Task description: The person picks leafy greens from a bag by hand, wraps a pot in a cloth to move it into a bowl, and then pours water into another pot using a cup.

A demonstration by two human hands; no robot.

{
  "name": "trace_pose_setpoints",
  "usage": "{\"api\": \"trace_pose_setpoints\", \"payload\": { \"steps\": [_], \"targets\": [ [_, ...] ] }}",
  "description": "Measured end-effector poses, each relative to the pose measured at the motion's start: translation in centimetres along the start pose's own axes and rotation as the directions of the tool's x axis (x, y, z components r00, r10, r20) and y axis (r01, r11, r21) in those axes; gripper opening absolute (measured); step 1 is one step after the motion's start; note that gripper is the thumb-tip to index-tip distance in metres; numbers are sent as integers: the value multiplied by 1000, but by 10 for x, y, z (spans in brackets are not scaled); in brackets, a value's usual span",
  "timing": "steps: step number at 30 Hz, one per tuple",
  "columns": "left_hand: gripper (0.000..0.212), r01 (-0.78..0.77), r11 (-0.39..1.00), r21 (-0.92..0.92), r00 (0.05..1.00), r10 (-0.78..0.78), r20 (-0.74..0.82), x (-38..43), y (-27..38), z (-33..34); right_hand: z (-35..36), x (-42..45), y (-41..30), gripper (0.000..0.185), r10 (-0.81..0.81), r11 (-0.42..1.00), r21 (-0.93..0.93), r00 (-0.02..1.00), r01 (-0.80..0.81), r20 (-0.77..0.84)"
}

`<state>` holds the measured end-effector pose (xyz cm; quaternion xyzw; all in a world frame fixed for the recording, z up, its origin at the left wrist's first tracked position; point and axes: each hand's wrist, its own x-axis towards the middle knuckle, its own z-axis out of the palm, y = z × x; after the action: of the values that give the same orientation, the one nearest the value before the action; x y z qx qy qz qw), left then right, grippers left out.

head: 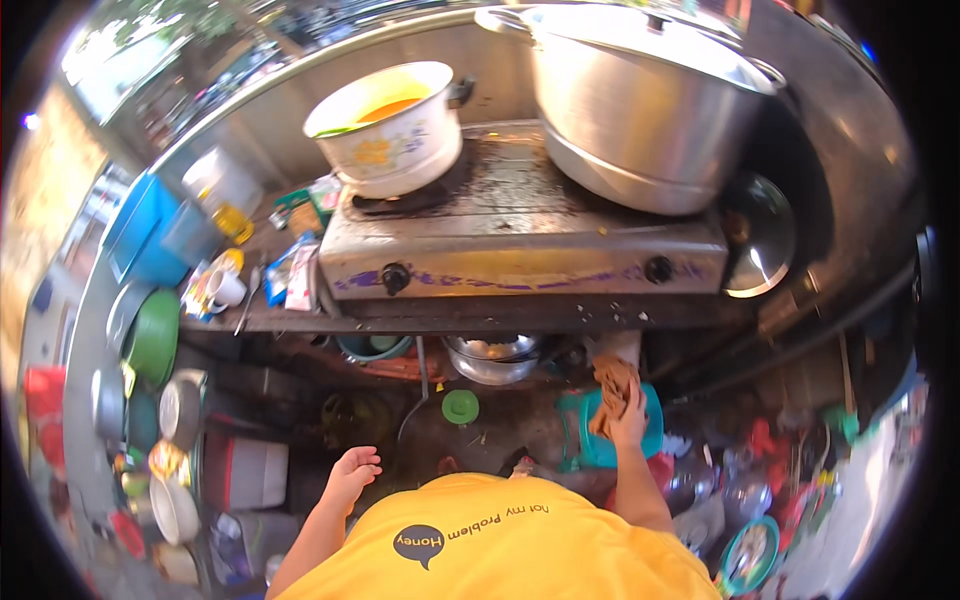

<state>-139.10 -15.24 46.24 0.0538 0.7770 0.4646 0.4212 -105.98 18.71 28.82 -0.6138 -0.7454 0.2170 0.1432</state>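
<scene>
My right hand grips a crumpled brown cloth in front of the counter, over a teal plastic stool or tub. My left hand is held out low on the left, holding nothing, its fingers slightly apart. Ahead of me a two-burner gas stove rests on the dark counter. On its left burner stands a floral enamel pot with orange liquid inside. A big lidded aluminium steamer pot covers the right burner.
A metal lid leans at the stove's right. A white mug, an oil bottle and packets crowd the counter's left end. Below are metal pans and a green plastic lid. Basins line the left wall.
</scene>
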Motion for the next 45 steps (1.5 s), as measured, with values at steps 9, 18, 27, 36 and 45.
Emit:
{"api": "trace_pose_setpoints", "payload": {
  "steps": [9,18,27,36,45],
  "targets": [
    [35,238,971,13,933,-225,-281,-99,-95,-5,88,6,114,56,305,854,-472,527,217,793],
    [35,197,966,-170,900,-247,-358,-161,-156,-9,10,8,-200,26,-661,730,304,521,612,540],
    [34,335,875,-349,675,-481,-559,-261,-351,-27,-16,-3,-444,51,-577,764,-45,714,643,395],
    [30,281,599,-750,269,-799,-537,-414,-516,-11,7,-13,-467,36,-469,836,-140,823,531,320],
    [32,163,672,-723,313,-730,-608,-406,-515,-49,46,52,-449,35,-619,675,-353,758,648,207]
  ]
}}
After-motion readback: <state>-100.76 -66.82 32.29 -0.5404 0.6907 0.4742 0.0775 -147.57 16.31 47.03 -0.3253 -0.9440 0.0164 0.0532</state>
